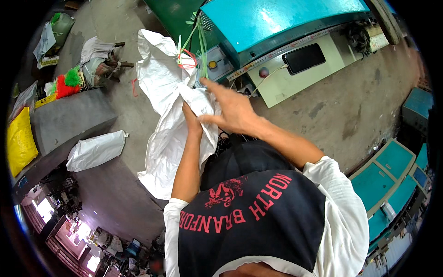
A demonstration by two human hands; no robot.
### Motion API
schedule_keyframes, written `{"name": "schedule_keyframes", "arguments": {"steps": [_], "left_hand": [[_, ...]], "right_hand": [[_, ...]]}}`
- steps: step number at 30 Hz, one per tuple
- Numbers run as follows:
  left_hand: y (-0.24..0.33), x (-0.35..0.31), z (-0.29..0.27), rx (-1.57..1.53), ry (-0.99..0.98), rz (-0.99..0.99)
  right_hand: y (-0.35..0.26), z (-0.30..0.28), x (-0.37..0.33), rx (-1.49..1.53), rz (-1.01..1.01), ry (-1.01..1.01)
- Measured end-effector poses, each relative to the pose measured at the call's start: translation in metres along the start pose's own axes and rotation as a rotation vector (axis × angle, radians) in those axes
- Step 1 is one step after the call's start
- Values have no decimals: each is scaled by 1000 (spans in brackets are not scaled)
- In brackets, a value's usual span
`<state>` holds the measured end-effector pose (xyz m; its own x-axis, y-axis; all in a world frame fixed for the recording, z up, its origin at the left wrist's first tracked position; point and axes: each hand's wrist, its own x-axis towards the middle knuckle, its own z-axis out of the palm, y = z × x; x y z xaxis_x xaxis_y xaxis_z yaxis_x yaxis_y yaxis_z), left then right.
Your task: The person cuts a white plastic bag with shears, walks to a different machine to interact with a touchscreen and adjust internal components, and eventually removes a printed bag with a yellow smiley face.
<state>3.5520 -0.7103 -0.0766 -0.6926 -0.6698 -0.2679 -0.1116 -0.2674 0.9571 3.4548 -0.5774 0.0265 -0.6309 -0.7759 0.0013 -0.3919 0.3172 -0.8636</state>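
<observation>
A large white woven sack [168, 124] hangs before me, twisted and gathered at its middle. My left hand [190, 116] is wrapped into the gathered part; folds of the sack hide most of its fingers. My right hand [234, 108] is at the right side of the gather, thumb and fingers apart, slightly blurred. Whether it touches the cloth I cannot tell. Just beyond the gather, green plastic strips [202, 46] hang beside the machine, with a red string [188, 59] among them.
A turquoise machine cover [277, 21] stands ahead, above a pale ledge with a black phone [303, 59] on a cable. Left are a cloth-covered stool [96, 64], a grey table [74, 117], another white sack [98, 150] and a yellow bag [21, 141]. Turquoise cabinets [380, 171] stand right.
</observation>
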Motion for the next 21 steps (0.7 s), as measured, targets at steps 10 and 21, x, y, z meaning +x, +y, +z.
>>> {"name": "schedule_keyframes", "arguments": {"steps": [10,21], "left_hand": [[73,-6,6,911,-270,-34],[145,2,16,876,-363,156]], "right_hand": [[19,4,21,8,-73,5],[19,8,24,-152,-349,66]]}}
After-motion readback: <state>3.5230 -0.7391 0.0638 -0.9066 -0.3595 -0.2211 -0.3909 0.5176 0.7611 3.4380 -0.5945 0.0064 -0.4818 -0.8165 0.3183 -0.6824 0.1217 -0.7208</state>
